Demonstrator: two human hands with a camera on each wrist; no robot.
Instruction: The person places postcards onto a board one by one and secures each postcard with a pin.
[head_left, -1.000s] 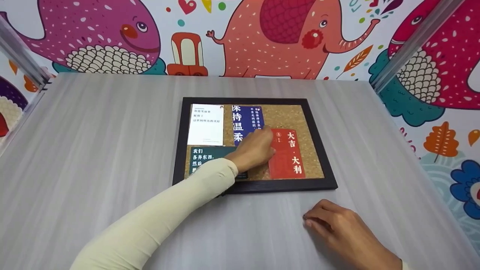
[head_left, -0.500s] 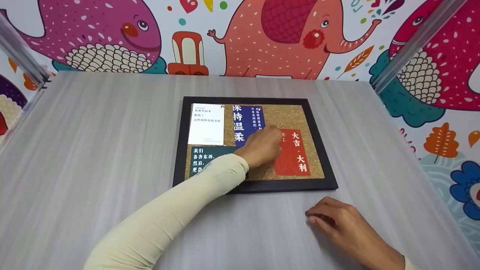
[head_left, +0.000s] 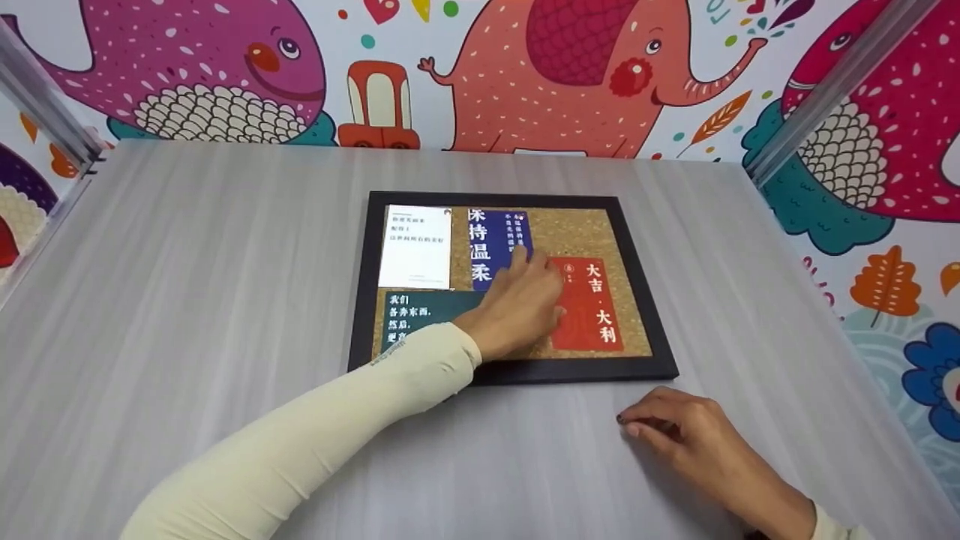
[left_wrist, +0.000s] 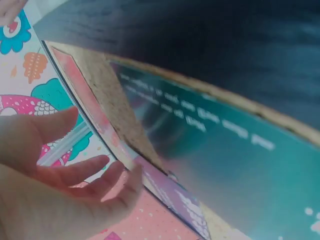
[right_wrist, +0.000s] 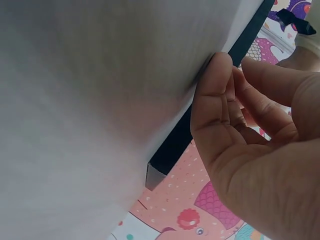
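Observation:
My left hand hovers low over the black-framed corkboard, fingers loosely bent and apart with nothing between them. Its fingertips overlap the blue card, and its thumb is at the left edge of the red card. In the left wrist view the same fingers are spread in front of the green card. Below the board's right front corner, my right hand pinches a small dark pin between thumb and index finger. The right wrist view hides the pin behind the fingers.
A white card sits at the board's upper left, with a pin in its corner. The board lies on a grey wood-grain table. Behind stands a wall with cartoon animals, and metal posts rise at both far corners.
The red card has slid a little to the right on the corkboard. My left hand followed it, then drew back slightly left as its fingers came apart. The right hand keeps its pinch.

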